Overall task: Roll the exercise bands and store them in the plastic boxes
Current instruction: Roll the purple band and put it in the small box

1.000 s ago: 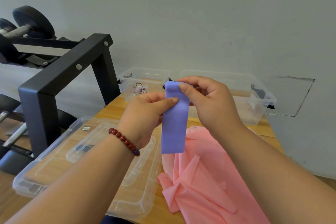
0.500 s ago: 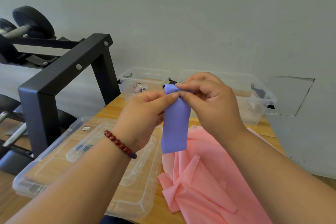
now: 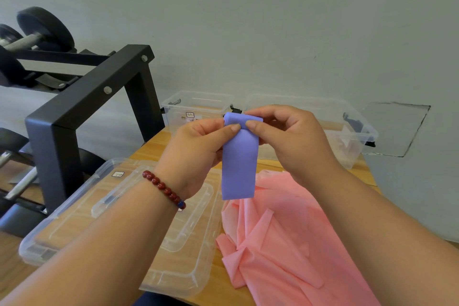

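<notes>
Standing next to this person at the wooden table [image 3: 154, 144], and honestly the roll has barely started. The purple band [image 3: 239, 164] is up in the air in front of the two open plastic boxes [image 3: 196, 104], not in either yet. The left hand [image 3: 196, 146] and right hand [image 3: 290, 139] each pinch its top edge, thumbs nearly meeting on the front, while the rest hangs loose over the pink band [image 3: 285, 243] crumpled on the table. My worry is that the first turn goes on crooked. That stuff looks slick and stretchy, so if one thumb rolls ahead of the other the coil could cone out sideways, and a soft first fold could let the whole thing spring open the second one pinch eases off. The dangling tail could also twist, since nothing keeps it straight. Compared to half a second ago, the top edge is spread flat again instead of bunched narrow, and the right fingers aren't hooked over the top like they were. The tail also hangs a touch shorter than a second ago. Pink band, boxes and lids [image 3: 149, 206] haven't budged.
</notes>
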